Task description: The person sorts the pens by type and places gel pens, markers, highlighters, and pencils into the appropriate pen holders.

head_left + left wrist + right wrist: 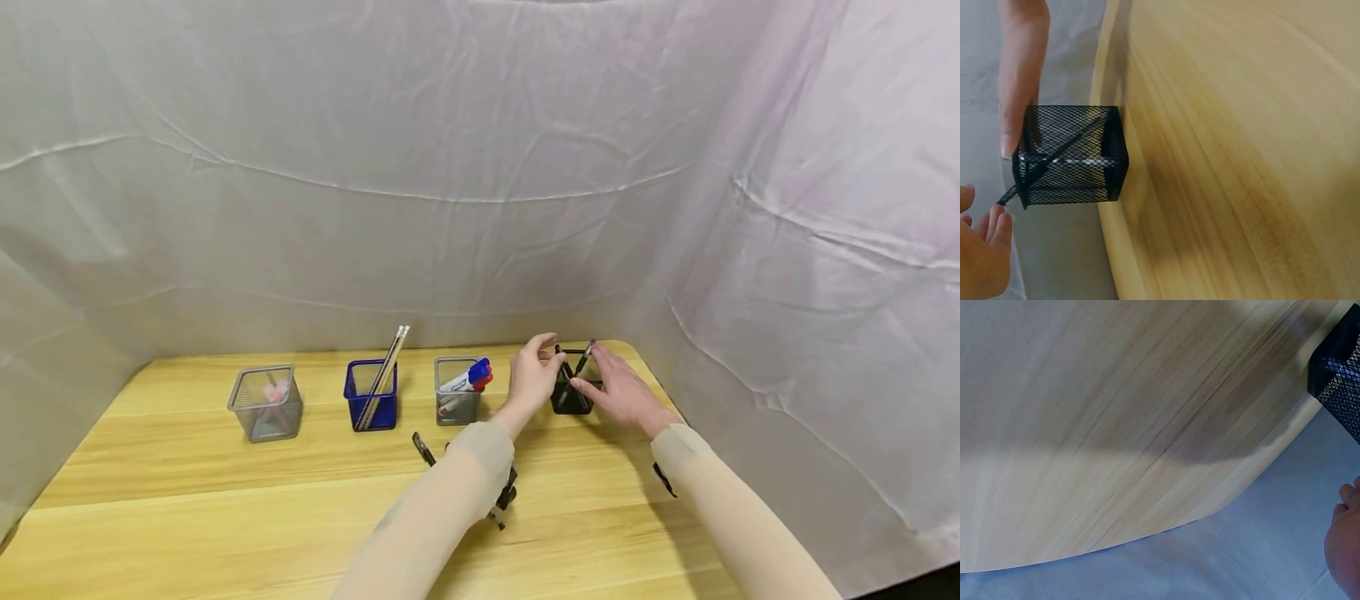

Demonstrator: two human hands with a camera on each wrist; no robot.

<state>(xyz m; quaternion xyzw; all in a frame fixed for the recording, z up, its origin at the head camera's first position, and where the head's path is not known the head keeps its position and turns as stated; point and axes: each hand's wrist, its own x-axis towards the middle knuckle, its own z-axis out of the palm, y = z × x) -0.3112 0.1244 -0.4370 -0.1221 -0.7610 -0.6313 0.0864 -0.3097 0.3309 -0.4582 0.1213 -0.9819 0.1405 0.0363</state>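
A black mesh pen holder (572,403) stands at the table's far right, with black pens (583,358) leaning inside it. My left hand (531,379) is at the holder's left rim, thumb and fingers spread apart beside a pen's upper end. In the left wrist view, that pen (1010,195) sticks out past the rim, close to the fingertips. On the holder's other side, my right hand (624,390) has its fingers extended along the rim and a pen. Loose black pens (423,448) lie on the table, partly hidden under my left sleeve.
Left of the black holder stand a grey mesh holder (459,410) with blue and red markers (468,379), a blue one (372,421) with pencils (392,358), and another grey one (264,429) with pink items (275,392). Grey fabric (420,250) hangs behind the wooden table (225,517).
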